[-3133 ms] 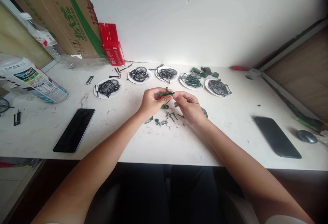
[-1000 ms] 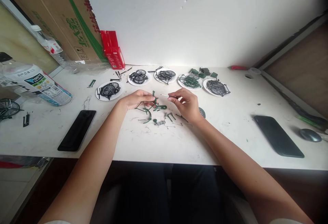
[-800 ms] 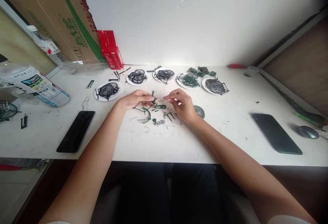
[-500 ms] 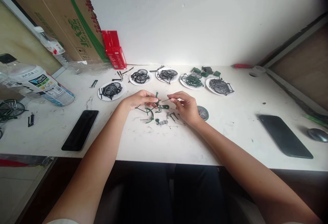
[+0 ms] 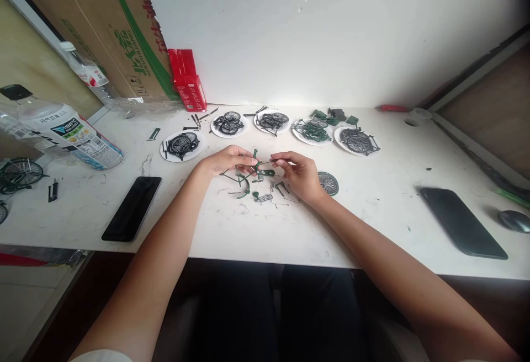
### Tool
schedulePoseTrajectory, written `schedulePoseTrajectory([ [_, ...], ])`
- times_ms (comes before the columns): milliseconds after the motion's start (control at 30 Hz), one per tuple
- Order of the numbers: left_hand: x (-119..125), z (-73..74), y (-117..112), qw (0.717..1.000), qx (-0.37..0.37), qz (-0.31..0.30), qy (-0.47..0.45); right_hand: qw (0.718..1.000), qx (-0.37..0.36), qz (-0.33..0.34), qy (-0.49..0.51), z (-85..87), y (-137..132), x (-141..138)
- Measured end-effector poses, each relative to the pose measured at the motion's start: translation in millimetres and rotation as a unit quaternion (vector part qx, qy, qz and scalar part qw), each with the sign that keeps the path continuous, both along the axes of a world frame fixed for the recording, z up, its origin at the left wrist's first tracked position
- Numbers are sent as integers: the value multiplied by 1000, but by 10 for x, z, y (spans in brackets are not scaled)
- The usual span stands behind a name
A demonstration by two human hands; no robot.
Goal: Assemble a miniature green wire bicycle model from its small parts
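My left hand (image 5: 236,161) is closed on a green miniature bicycle frame (image 5: 245,177), pinching it between thumb and fingers. My right hand (image 5: 300,174) pinches a thin dark rod (image 5: 267,162), whose tip reaches the frame beside my left thumb; whether it is a screwdriver or a loose part is too small to tell. Below the hands lie small green and silver bicycle parts, among them a silver wire rack (image 5: 264,198) and a green saddle-like piece (image 5: 255,195). A spoked model wheel (image 5: 328,184) lies flat beside my right wrist, partly hidden by it.
Several white plates with model bicycle parts, one a green-filled plate (image 5: 311,140), line the back. A phone (image 5: 131,208) lies left, a dark flat slab (image 5: 462,222) and a mouse (image 5: 514,221) right. A large bottle (image 5: 83,136), red box (image 5: 187,83) and cardboard box (image 5: 120,36) stand left.
The rod in my right hand has moved slightly left and its tip now meets the frame. My left hand keeps its hold. The whole view has shifted a little.
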State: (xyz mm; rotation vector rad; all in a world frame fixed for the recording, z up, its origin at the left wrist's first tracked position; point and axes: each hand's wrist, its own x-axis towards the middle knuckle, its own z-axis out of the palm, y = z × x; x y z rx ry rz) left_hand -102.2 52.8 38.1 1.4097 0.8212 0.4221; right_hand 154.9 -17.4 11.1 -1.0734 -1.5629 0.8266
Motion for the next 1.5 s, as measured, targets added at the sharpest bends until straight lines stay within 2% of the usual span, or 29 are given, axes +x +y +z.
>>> schedulePoseTrajectory([
  [300, 39, 61, -41, 1000, -10, 15, -13, 1000, 8, -13, -12, 4, -8, -6],
  [1200, 15, 14, -8, 1000, 8, -4, 6, 999, 28, -15, -29, 64, -21, -6],
  [1500, 19, 48, -36, 1000, 10, 4, 15, 1000, -24, 14, 3, 84, -23, 19],
])
